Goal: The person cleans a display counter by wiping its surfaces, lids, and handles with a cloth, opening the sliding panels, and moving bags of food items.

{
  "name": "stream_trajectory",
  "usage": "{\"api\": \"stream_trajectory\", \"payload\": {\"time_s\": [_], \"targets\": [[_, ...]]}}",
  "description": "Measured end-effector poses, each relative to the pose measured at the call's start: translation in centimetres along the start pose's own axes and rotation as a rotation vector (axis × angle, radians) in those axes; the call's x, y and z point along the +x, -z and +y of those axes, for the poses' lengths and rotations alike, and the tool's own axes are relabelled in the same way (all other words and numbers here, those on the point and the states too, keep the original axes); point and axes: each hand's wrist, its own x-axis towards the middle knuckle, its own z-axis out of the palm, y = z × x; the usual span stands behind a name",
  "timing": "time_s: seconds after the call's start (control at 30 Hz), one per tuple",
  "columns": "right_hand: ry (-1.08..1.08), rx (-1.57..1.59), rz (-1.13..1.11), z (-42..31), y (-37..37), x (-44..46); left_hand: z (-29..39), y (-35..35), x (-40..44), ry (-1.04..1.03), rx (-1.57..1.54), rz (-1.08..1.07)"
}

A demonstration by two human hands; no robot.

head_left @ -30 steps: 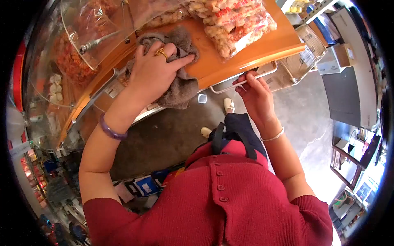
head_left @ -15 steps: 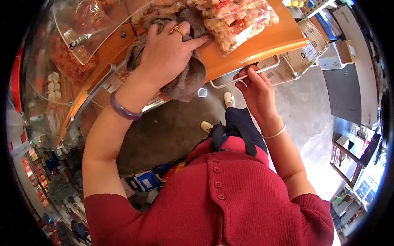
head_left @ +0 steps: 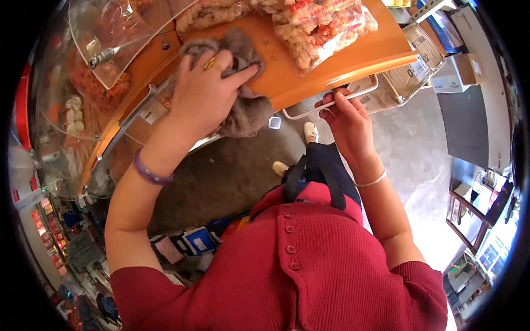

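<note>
My left hand (head_left: 205,88) presses a bunched grey-brown cloth (head_left: 251,113) against the orange counter (head_left: 342,71), near its front edge. The thumb stretches out over the cloth and the other fingers curl into its folds. Part of the cloth hangs over the edge. Below the counter's right part, my right hand (head_left: 349,124) has its fingers closed around a white wire handle (head_left: 301,115). Close to the cloth on the right lies a clear bag of puffed, light-orange snacks (head_left: 326,30) with red print.
Clear plastic covers (head_left: 118,47) stand over bagged goods at the left. Another snack bag (head_left: 212,15) lies at the back. A cardboard box (head_left: 469,69) and a dark grey panel (head_left: 469,127) are at the right. A small whitish square piece (head_left: 274,122) lies on the concrete floor.
My left hand has slid the cloth left along the counter, uncovering orange surface beside the snack bag. My right hand stays at the wire handle.
</note>
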Motion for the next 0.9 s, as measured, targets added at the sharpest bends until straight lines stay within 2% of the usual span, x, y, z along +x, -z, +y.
{"api": "stream_trajectory", "payload": {"time_s": [0.07,0.13,0.17,0.3,0.4,0.47,0.53,0.57,0.67,0.8,0.83,0.9], "targets": [[0.013,0.015,-0.006,0.3,-0.1,-0.2,-0.2,-0.3,-0.3,0.002,0.021,-0.041],[0.021,0.027,-0.003,0.2,-0.5,-0.2,0.1,-1.0,2.1,0.005,0.182,0.105],[0.010,0.009,0.004,0.1,-0.5,-0.1,0.4,-0.9,3.4,0.047,0.147,0.046],[0.011,-0.022,0.013,0.3,0.4,0.0,1.2,-0.8,2.5,0.072,0.074,0.030],[0.039,-0.005,0.008,0.7,0.4,-0.4,2.4,0.2,0.0,0.002,0.022,-0.015],[0.032,-0.002,0.043,0.6,0.1,-0.9,1.5,-0.6,1.3,-0.011,0.087,0.049],[0.037,-0.026,0.016,0.5,0.3,-0.7,0.8,-1.0,3.8,0.073,0.128,0.078],[0.032,-0.039,0.023,0.5,0.4,-0.7,1.1,-0.6,4.3,0.077,0.092,-0.007],[0.042,-0.029,0.038,0.6,0.5,-0.9,1.5,0.2,2.4,0.026,0.057,-0.070],[0.045,-0.026,0.041,0.4,0.1,-1.0,0.4,0.7,1.1,-0.035,0.019,-0.033],[0.049,-0.023,0.032,0.3,-0.1,-1.0,0.7,0.2,2.1,0.036,0.072,-0.037],[0.028,-0.044,0.042,-0.1,-0.3,-0.8,1.0,-0.1,3.5,0.034,0.065,-0.037]]}}
